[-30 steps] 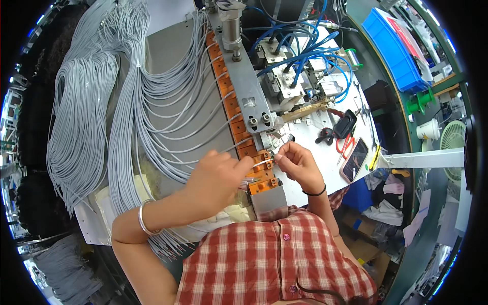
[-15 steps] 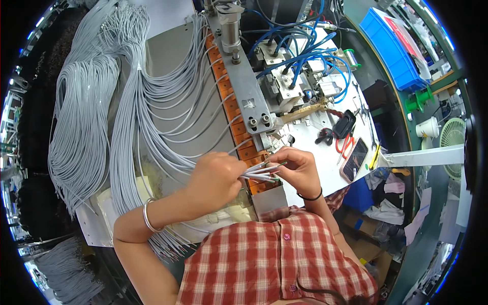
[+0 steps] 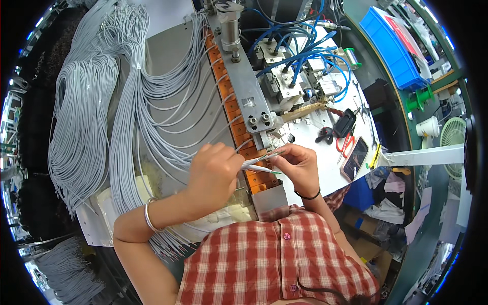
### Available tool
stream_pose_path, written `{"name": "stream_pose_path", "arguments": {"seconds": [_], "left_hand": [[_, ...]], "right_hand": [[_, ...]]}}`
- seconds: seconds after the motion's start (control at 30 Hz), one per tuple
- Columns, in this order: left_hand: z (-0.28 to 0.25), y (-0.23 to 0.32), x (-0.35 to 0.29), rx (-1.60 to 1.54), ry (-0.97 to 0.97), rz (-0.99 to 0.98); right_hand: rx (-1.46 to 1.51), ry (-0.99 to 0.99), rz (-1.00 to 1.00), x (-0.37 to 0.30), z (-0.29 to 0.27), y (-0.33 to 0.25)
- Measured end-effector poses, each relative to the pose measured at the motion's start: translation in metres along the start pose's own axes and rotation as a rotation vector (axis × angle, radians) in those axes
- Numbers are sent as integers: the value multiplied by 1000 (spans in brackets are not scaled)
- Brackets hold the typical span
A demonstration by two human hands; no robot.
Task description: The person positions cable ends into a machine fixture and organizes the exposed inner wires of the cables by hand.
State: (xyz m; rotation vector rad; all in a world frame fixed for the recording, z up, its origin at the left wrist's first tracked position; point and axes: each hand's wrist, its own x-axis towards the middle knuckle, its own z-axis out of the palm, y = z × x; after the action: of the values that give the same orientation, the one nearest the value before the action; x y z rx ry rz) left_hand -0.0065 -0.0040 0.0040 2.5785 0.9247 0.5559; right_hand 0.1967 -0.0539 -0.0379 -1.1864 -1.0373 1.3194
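If the big grey bundle (image 3: 126, 117) tugs, then over the long orange strip (image 3: 237, 121) the curled left hand (image 3: 216, 170) and the right hand (image 3: 300, 168), finger and thumb pinching, could let slip the thin wire ends (image 3: 262, 169) held between them.

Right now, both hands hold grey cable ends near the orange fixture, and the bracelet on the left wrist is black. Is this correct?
No: the bracelet on the left wrist is silver in the head view. The left hand and right hand hold grey cable ends near the orange fixture.
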Motion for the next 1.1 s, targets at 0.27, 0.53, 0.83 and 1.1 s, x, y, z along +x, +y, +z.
{"name": "stream_pose_path", "arguments": {"seconds": [0.27,0.53,0.83,1.1], "left_hand": [[4,2,2,9,-41,33],[7,2,5,-22,6,93],[18,-1,7,1,1,169],[11,0,7,3,-113,57]], "right_hand": [[131,8,103,-1,-5,0],[197,-206,227,3,-16,-2],[12,13,172,3,-19,6],[101,-139,339,11,-30,11]]}}
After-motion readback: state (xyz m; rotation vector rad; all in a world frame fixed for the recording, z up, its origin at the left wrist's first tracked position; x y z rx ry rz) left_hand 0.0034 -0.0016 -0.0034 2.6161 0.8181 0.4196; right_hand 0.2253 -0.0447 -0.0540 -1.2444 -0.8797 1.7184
